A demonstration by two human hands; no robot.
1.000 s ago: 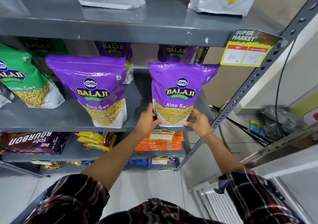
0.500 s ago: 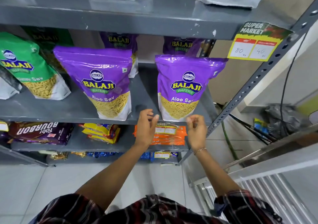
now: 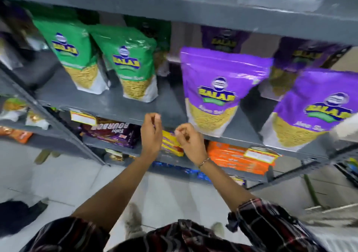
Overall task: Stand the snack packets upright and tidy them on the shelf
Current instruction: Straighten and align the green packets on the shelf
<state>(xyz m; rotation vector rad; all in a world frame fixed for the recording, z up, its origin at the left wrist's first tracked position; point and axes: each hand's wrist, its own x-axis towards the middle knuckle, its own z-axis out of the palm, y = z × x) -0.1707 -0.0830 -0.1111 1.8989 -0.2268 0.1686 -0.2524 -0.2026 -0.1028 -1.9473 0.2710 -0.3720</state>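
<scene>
Both hands empty, fingers loosely curled, held just in front of the shelf edge. Left hand sits below the gap between green packets and purple packets; right hand is nearer the purple one, up and right. Front packets stand upright, long axis vertical. Rear row dim, motion-blurred; rightmost purple packet cut off.

Even, bright overhead light; glare on purple packets; heavy motion blur throughout; wide-angle bending at edges.
</scene>
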